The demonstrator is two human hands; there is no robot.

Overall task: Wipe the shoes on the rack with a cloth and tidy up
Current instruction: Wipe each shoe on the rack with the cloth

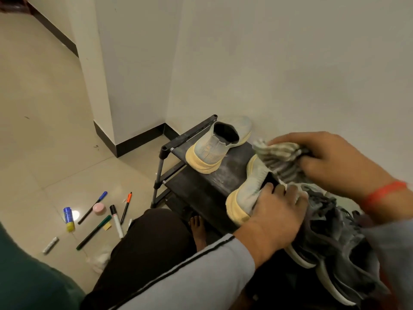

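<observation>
The right hand [330, 159] is bunched around a striped cloth [279, 159], fingers curled into it, pressing it down on the front part of a pale blue shoe [250, 186] with a yellowish sole. The left hand [274, 211] grips that same shoe at the heel end, fingers hooked over the collar and into the opening, holding it just above the top shelf of the black rack [212, 182]. A red band [384, 193] sits on the right wrist.

The matching pale shoe [214, 148] stands upright farther back on the shelf, heel toward us, near the wall corner. A pair of dark grey laced shoes [330, 238] with white soles lies on the rack just right of the left hand.

On the tiled floor [44, 130] to the left of the rack lie scattered pens and markers [116, 222], a small pink jar [98, 208] and a blue-and-yellow tube [68, 218].
</observation>
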